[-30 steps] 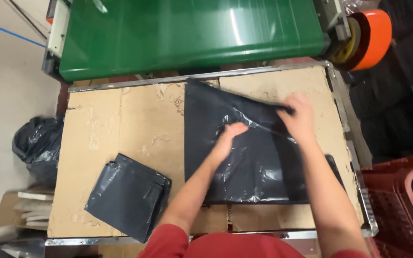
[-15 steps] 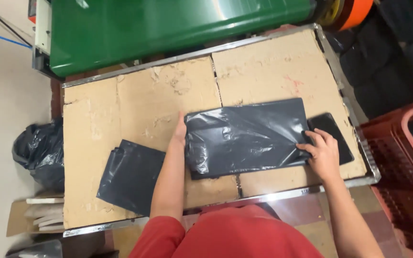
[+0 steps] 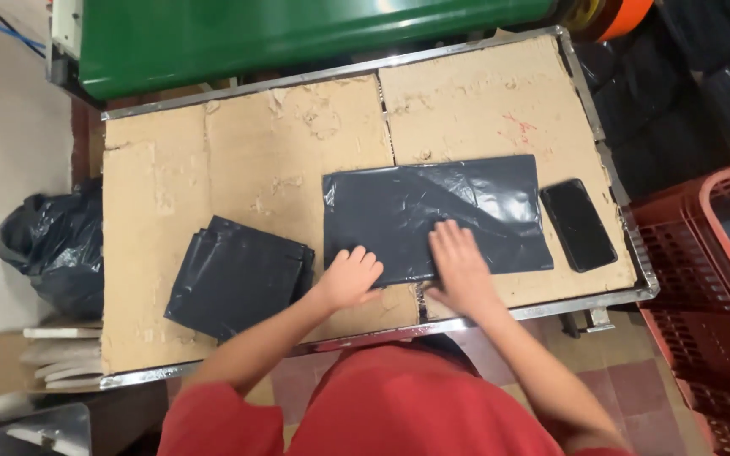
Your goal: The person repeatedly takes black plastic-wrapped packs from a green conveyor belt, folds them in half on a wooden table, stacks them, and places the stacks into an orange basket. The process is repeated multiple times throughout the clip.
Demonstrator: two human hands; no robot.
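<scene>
A stack of folded dark bags [image 3: 238,279] lies at the left of the cardboard-covered table [image 3: 154,194]. Just right, the left hand [image 3: 350,277] and right hand [image 3: 460,266] press open and flat on the near edge of a folded black bag [image 3: 433,211]. A phone [image 3: 578,224] lies far right.

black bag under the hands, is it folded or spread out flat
Folded over, it appears: the black bag lies as a flat rectangle with creases, both hands, left hand and right hand, pressing its near edge.
</scene>
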